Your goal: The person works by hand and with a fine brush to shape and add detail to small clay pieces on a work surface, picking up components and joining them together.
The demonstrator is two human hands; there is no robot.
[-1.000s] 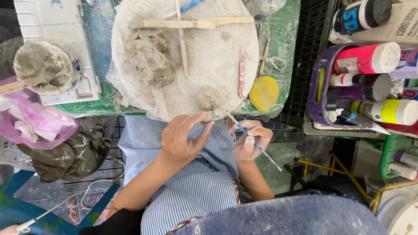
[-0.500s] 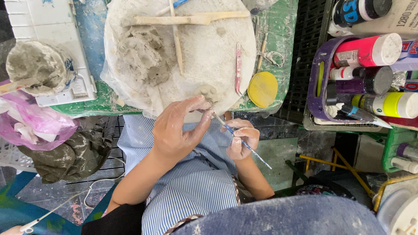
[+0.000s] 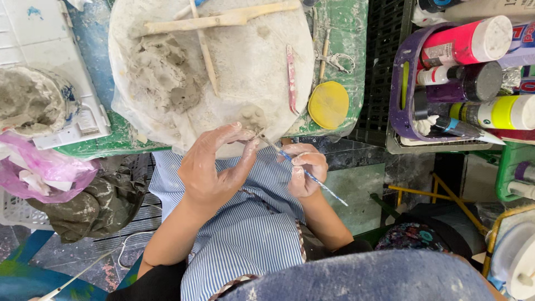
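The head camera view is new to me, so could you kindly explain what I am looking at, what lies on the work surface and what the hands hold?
The picture comes from a camera worn on a person's head, looking straight down at their own two bare hands above a striped apron. The left hand, smeared with clay, pinches something tiny at its fingertips; I cannot tell what. The right hand holds a thin blue-handled tool whose tip points at it. Beyond them a white cloth-covered board carries a lump of grey clay, wooden sticks and a pink tool. A yellow disc lies beside it, and paint bottles fill a purple basket on the right.
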